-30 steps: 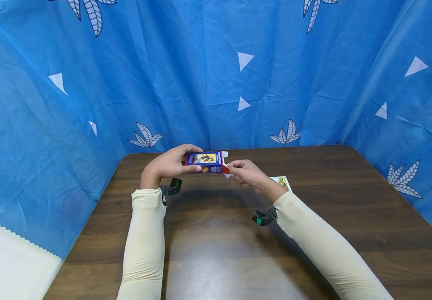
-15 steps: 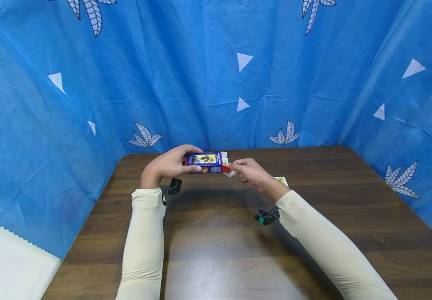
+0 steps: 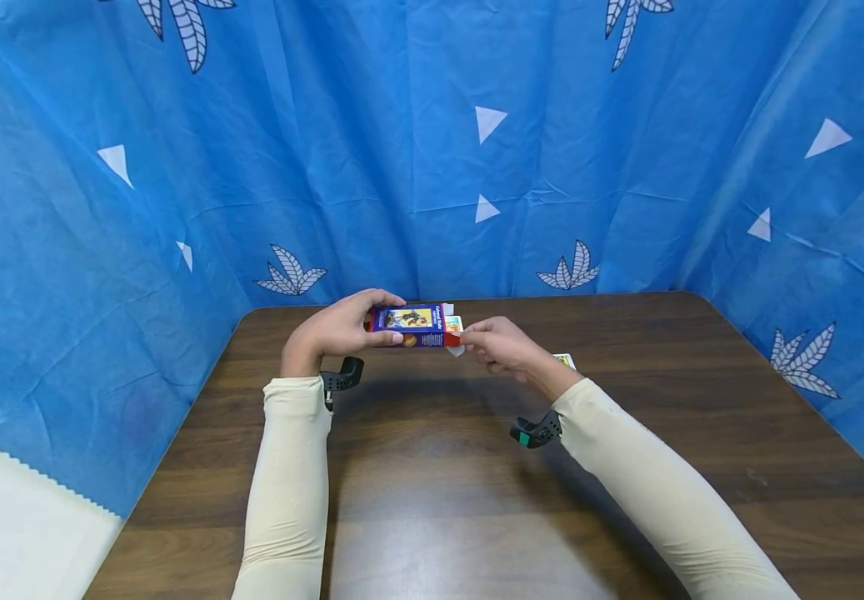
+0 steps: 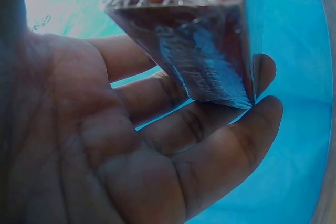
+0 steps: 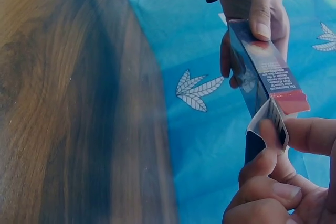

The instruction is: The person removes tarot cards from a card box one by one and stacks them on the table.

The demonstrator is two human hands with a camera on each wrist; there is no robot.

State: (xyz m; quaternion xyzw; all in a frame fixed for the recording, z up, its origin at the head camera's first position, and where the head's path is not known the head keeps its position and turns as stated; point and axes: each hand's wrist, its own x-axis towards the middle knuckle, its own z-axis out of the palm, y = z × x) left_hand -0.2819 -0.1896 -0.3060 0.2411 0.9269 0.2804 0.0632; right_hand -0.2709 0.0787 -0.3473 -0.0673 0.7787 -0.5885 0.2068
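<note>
My left hand (image 3: 342, 325) grips a blue and red card box (image 3: 422, 337) above the far part of the table, thumb on the near side and fingers behind. In the left wrist view, the left fingers (image 4: 226, 156) curl around the box (image 4: 205, 61), which has a shiny clear film. The box's right end is open, with flaps sticking out. A picture card (image 3: 453, 322) pokes out of that end. My right hand (image 3: 502, 346) pinches there with thumb and forefinger. In the right wrist view, its fingertips reach into the opening beside an end flap (image 5: 255, 140).
Another card (image 3: 565, 360) lies on the brown wooden table (image 3: 417, 467), partly hidden behind the right wrist. A blue curtain (image 3: 372, 167) with leaf prints hangs at the table's far and side edges. A white cloth (image 3: 19, 525) is at the lower left.
The picture card has come further out of the box's open end. My right hand has shifted slightly to the right, covering more of the loose card; the left hand and box stay put.
</note>
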